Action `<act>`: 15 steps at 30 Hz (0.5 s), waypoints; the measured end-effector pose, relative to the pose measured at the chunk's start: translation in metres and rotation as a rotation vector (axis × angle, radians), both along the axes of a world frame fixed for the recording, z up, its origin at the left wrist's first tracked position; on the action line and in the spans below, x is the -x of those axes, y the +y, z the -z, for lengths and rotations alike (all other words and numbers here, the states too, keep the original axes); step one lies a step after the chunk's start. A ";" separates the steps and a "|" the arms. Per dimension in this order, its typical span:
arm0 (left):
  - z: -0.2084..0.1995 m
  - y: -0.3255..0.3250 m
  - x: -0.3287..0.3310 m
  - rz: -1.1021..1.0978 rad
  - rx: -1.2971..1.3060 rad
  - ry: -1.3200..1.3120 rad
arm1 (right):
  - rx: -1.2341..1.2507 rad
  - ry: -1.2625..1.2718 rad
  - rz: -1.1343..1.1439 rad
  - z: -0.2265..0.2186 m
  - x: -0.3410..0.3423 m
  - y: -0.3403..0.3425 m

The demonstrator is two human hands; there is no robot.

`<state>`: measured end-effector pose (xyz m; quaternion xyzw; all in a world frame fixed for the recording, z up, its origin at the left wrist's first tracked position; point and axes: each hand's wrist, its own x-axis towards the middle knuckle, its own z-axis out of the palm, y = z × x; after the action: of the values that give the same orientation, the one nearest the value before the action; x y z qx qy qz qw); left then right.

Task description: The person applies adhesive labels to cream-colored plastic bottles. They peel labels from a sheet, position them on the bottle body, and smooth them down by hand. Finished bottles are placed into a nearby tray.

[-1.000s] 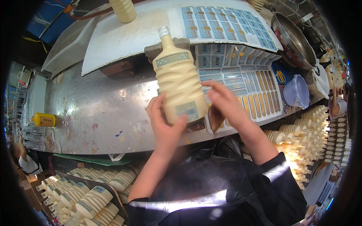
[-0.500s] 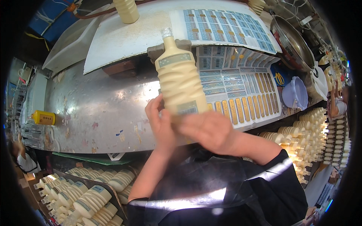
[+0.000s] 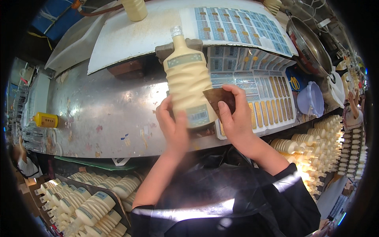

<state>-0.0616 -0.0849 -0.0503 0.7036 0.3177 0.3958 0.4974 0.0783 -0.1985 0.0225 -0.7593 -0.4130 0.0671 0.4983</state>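
A cream bottle [image 3: 189, 83] with a wavy body and a clear threaded neck lies on its back, neck pointing away from me, its shoulder on a grey rest [image 3: 194, 44]. It bears a blue-grey label near the shoulder and another with a barcode near the base. My left hand [image 3: 170, 124] grips the bottle's lower left side, its thumb blurred over the front by the lower label. In my right hand [image 3: 240, 116], a thin dark brown scraper [image 3: 219, 98] is pinched between thumb and fingers, beside the bottle's right edge.
Label sheets [image 3: 233, 27] lie on a white board, with more gold and blue sheets [image 3: 272, 94] below. Around the metal table [image 3: 98, 130] are a yellow bottle [image 3: 45, 120], a lilac bucket [image 3: 310, 98] and a large pan [image 3: 310, 47]. Many cream bottles [image 3: 94, 207] stand in racks on both sides.
My right hand has moved right and up, off the bottle's base, and the scraper now shows plainly. The lower label is uncovered. My left hand stays at the bottle's lower left.
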 end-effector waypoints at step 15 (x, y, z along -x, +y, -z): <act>-0.015 0.001 0.009 0.113 0.310 -0.150 | -0.079 -0.319 -0.199 -0.013 0.004 -0.007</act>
<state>-0.0702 -0.0843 -0.0358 0.6038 0.2968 0.3647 0.6437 0.0746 -0.2053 0.0351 -0.6956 -0.5621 -0.0217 0.4470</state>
